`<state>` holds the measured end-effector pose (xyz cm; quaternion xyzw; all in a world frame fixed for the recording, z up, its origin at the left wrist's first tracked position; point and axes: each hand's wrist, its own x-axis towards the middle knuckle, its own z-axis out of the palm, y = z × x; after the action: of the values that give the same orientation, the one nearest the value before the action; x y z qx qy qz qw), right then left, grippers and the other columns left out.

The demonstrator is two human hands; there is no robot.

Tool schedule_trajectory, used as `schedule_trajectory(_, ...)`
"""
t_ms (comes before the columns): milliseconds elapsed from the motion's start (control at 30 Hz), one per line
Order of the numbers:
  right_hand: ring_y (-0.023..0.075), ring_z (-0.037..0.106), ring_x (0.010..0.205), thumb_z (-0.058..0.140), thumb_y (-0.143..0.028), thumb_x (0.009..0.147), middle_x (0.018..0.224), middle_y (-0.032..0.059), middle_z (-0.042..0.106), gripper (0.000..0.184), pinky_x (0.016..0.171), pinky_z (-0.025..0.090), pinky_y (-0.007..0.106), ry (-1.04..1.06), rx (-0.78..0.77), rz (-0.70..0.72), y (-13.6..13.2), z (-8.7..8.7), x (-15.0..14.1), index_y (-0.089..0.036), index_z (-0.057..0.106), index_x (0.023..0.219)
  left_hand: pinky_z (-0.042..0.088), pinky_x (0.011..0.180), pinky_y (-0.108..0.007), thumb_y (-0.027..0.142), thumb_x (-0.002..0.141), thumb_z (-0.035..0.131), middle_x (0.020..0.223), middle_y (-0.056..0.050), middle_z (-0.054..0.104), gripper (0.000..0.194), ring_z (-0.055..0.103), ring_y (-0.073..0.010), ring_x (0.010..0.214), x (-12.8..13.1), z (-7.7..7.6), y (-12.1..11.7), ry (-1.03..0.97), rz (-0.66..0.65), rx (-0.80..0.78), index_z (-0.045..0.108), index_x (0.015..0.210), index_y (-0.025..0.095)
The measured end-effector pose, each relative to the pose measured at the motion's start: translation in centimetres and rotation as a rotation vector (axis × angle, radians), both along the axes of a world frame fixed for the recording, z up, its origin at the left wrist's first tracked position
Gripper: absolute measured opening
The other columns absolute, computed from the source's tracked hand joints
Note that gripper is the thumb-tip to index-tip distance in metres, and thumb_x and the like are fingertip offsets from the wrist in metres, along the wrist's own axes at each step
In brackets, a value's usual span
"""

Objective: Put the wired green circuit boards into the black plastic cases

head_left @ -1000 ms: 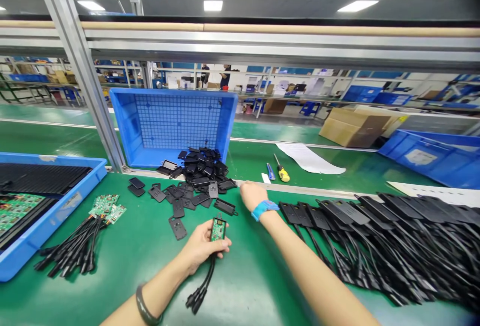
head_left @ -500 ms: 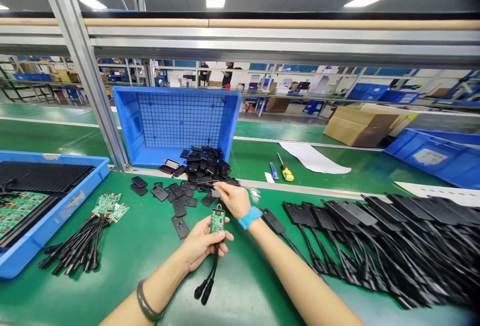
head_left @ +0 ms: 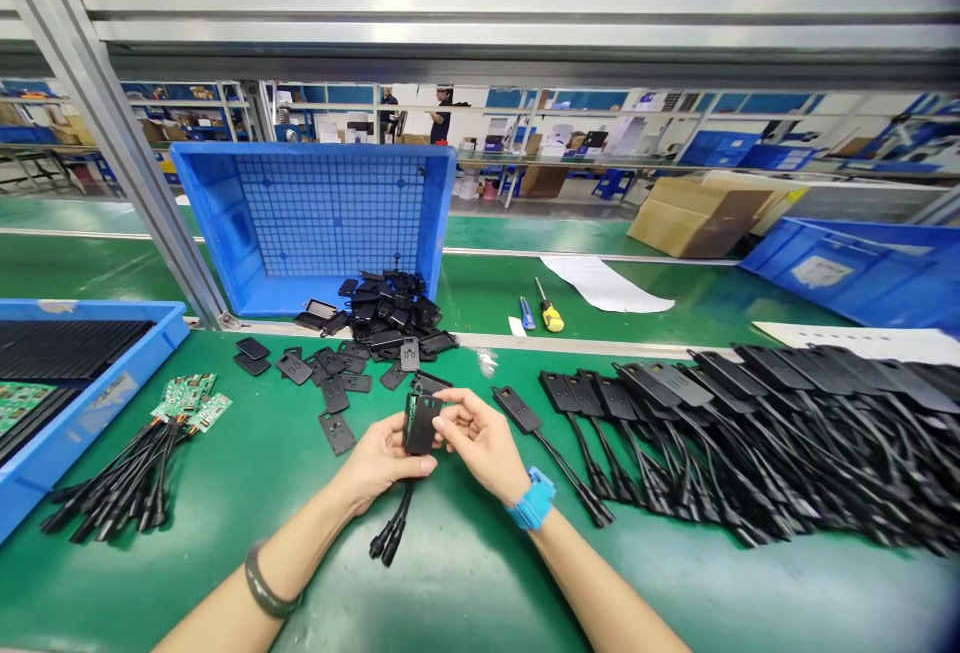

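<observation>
Where your left hand (head_left: 382, 463) grips: the black casing (head_left: 409, 435), its cables (head_left: 391, 543) hanging above mid-table.
Your right hand (head_left: 480, 438): pinches a black cover (head_left: 427, 425) over the casing, green board (head_left: 412, 411) showing at one side.
Loose plates (head_left: 334, 393): just beyond, toward the table's (head_left: 517, 573) far edge.
Cabled units (head_left: 645, 383): along the table's right side.
Wired boards (head_left: 184, 396): by the blue tray (head_left: 135, 373), toward the left edge.
</observation>
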<state>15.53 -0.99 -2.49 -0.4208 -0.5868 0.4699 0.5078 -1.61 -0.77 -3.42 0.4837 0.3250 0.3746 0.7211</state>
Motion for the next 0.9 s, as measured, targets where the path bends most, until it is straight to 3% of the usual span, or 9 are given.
schedule_trajectory(100, 0.0145, 0.061, 0.063, 0.06, -0.034, 0.081, 0.069, 0.0012, 0.06, 0.031, 0.053, 0.048, 0.022, -0.062, -0.007, -0.039, 0.03, -0.17, 0.01, -0.016, 0.055, 0.105, 0.047, 0.087, -0.029, 0.02, 0.063, 0.083, 0.108, -0.013, 0.064, 0.06, 0.06, -0.0234, 0.102, 0.1, 0.12, 0.16, 0.023, 0.002, 0.021, 0.057, 0.116, 0.014)
schedule_trajectory(367, 0.0146, 0.062, 0.061, 0.064, -0.043, 0.078, 0.076, 0.0, 0.056, 0.047, 0.049, 0.05, 0.023, 0.022, -0.107, -0.057, 0.1, -0.41, -0.26, -0.018, 0.049, 0.114, 0.048, 0.057, -0.021, 0.033, 0.073, 0.074, 0.085, -0.008, 0.065, 0.042, 0.06, -0.0147, 0.067, 0.57, 0.31, -0.01, 0.19, 0.064, 0.119, 0.057, 0.105, 0.012)
schedule_trajectory(433, 0.0133, 0.059, 0.058, 0.059, -0.049, 0.08, 0.075, 0.0007, 0.055, 0.05, 0.046, 0.048, 0.022, 0.054, -0.143, -0.026, 0.29, -0.37, -0.21, -0.017, 0.049, 0.117, 0.049, 0.057, -0.022, 0.034, 0.076, 0.071, 0.084, -0.008, 0.064, 0.038, 0.061, -0.0157, 0.068, 0.59, 0.24, -0.13, 0.253, 0.046, 0.165, 0.058, 0.103, 0.012)
schedule_trajectory(533, 0.0105, 0.051, 0.052, 0.05, -0.056, 0.084, 0.066, 0.0008, 0.053, 0.049, 0.044, 0.042, 0.02, 0.069, -0.19, 0.074, 0.67, -0.43, 0.02, -0.013, 0.059, 0.105, 0.053, 0.063, -0.026, 0.033, 0.08, 0.065, 0.093, -0.008, 0.063, 0.036, 0.064, -0.0197, 0.078, 0.64, 0.18, -0.32, 0.305, 0.005, 0.217, 0.057, 0.11, 0.015)
schedule_trajectory(667, 0.0066, 0.044, 0.05, 0.059, -0.054, 0.079, 0.064, -0.0006, 0.051, 0.043, 0.046, 0.035, 0.018, 0.171, -0.243, 0.114, 0.98, -0.8, 0.17, -0.012, 0.063, 0.087, 0.055, 0.072, -0.031, 0.028, 0.082, 0.062, 0.104, -0.006, 0.063, 0.049, 0.065, -0.0213, 0.084, 0.74, 0.18, -0.47, 0.351, -0.009, 0.285, 0.047, 0.129, 0.024)
schedule_trajectory(800, 0.0073, 0.044, 0.051, 0.059, -0.054, 0.079, 0.066, -0.0001, 0.051, 0.046, 0.045, 0.036, 0.018, 0.181, -0.258, 0.076, 0.83, -0.88, -0.23, -0.012, 0.062, 0.097, 0.056, 0.072, -0.032, 0.026, 0.08, 0.061, 0.103, -0.004, 0.064, 0.051, 0.066, -0.0214, 0.082, 0.79, 0.15, -0.47, 0.409, 0.037, 0.315, 0.047, 0.129, 0.026)
schedule_trajectory(900, 0.0109, 0.052, 0.061, 0.059, -0.05, 0.08, 0.08, 0.0035, 0.056, 0.047, 0.046, 0.043, 0.019, 0.147, -0.163, -0.018, 0.5, -0.8, -0.61, -0.015, 0.057, 0.11, 0.057, 0.066, -0.03, 0.027, 0.079, 0.061, 0.101, -0.004, 0.064, 0.046, 0.066, -0.0209, 0.079, 0.82, 0.17, -0.46, 0.403, 0.069, 0.273, 0.05, 0.124, 0.023)
